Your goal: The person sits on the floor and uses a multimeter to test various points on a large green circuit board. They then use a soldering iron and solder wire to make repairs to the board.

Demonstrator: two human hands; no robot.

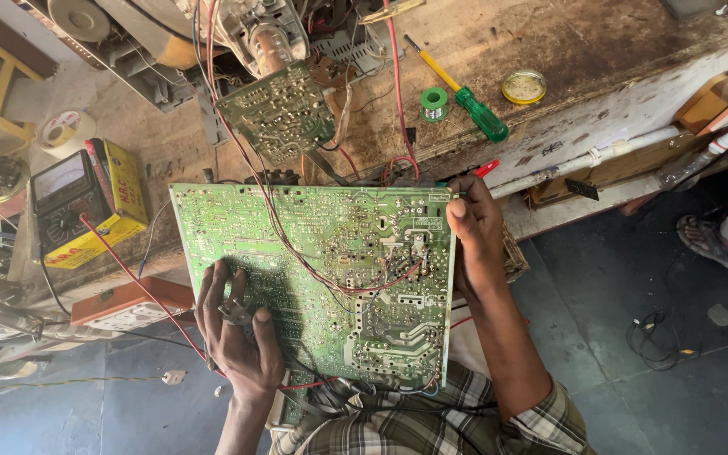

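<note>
Gripping the green board (322, 270) at its right edge, the right hand (475, 240) has its thumb pressed on the solder side and fingers wrapped behind, clamped tight. Left hand (236, 333) lies flat on the board's lower left corner, fingers spread over the solder side, with a small metal tool (236, 313) between them; how firmly it is pinched, I cannot tell. The board sits tilted over the lap, its top edge against the bench (549, 50). Red wire (271, 211) trails across it to a smaller board (278, 111) above. A meter (65, 198) rests on a yellow box (124, 190) at left; a green screwdriver (465, 94) and solder spool (434, 103) lie on the bench.
</note>
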